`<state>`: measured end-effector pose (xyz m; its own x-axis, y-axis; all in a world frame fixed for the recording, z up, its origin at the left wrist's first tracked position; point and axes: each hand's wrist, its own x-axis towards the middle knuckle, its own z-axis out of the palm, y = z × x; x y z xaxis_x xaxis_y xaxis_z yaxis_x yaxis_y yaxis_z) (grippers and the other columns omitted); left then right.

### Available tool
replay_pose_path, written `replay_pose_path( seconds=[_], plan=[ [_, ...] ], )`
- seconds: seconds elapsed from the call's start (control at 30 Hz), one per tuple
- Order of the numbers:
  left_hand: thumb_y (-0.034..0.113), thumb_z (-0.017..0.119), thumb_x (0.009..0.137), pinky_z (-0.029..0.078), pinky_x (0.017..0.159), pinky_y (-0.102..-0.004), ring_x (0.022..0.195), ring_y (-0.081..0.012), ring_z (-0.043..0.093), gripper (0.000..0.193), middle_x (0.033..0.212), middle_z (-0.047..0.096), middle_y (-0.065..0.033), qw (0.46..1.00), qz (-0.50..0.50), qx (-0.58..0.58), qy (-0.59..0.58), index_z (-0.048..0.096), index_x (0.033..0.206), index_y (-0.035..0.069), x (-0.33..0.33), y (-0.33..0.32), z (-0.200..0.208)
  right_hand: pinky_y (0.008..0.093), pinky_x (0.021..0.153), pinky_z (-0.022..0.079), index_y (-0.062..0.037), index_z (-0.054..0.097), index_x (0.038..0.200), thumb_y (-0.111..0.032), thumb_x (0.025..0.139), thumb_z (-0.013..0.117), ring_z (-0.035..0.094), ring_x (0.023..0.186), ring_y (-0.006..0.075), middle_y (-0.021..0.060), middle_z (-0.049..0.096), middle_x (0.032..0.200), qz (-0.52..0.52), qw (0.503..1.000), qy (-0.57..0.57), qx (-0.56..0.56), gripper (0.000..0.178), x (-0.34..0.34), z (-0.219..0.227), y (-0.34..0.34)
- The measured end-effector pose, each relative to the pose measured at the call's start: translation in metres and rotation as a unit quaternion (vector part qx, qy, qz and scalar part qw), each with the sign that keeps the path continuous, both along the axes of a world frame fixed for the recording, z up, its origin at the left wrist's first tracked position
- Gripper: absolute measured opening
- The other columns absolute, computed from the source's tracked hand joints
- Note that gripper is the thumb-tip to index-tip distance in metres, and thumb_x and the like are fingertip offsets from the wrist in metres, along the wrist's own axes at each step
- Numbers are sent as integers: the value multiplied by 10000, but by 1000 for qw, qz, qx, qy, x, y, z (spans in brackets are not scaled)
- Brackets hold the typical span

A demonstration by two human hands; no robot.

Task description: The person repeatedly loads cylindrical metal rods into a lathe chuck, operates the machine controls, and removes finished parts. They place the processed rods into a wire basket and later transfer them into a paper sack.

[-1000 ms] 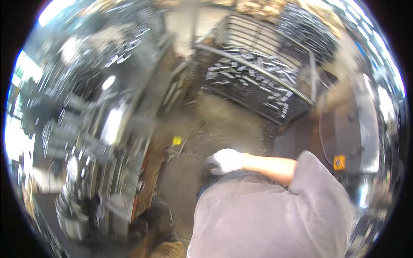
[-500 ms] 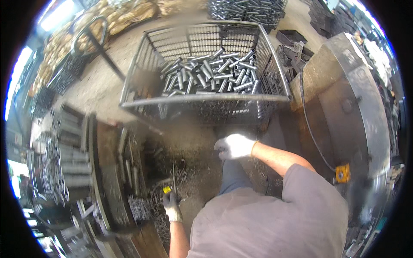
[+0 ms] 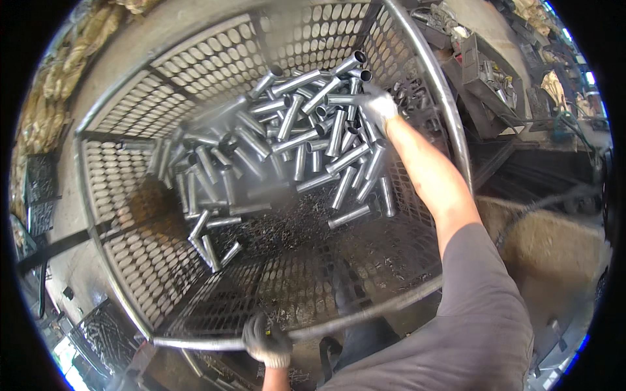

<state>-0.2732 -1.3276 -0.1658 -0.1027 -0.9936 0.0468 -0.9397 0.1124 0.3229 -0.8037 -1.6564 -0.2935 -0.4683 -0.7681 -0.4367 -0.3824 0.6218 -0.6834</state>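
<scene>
Steel tubes (image 3: 306, 146), short and shiny, lie heaped in the far half of a perforated metal cage bin (image 3: 130, 274). My right hand (image 3: 377, 104), in a pale glove, is stretched out to the far right of the heap and rests among the tubes; whether its fingers are closed round one I cannot tell. My left hand (image 3: 267, 340), gloved too, is clamped on the near rim bar (image 3: 365, 314) of the bin, fingers wrapped over it.

We note a metalworking workshop: wire-mesh bin (image 3: 130, 189) of cut steel tubes (image 3: 306, 140), metal parts crates (image 3: 489, 72) at 2 o'clock.
</scene>
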Motion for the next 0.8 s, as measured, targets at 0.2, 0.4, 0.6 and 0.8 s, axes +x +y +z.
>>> replay_pose_path(
  seconds=[0.2,0.4,0.6,0.8],
  plan=[
    [307,637,1011,571,933,-560,1044,-422,718,346,1131,761,-190,994,25,104,-21,755,1151,14,-13,-10,32,326,984,566,-212,696,1408,-404,906,801,721,1177,262,132,769,1282,155,961,226,12,547,-73,-148,-155],
    [271,631,998,583,903,-547,993,-420,724,296,1042,755,-194,990,2,137,-24,753,1084,15,-24,-51,22,386,989,608,-139,690,1372,-290,960,747,727,1144,248,101,728,1349,192,958,203,64,442,-143,-247,-191],
    [255,626,992,589,880,-542,961,-421,723,270,1020,747,-191,987,-8,159,0,745,1041,17,-18,-53,19,443,1008,546,-122,702,1373,-610,1012,565,726,1166,309,177,755,1287,-57,929,326,167,622,-69,-226,-178],
    [241,582,1000,598,861,-522,938,-416,722,258,1014,741,-183,992,-32,116,34,724,1012,27,-13,-59,14,381,668,580,34,767,1048,-304,894,807,730,764,188,144,771,916,-92,940,328,19,373,-12,-121,-94]
  ],
)
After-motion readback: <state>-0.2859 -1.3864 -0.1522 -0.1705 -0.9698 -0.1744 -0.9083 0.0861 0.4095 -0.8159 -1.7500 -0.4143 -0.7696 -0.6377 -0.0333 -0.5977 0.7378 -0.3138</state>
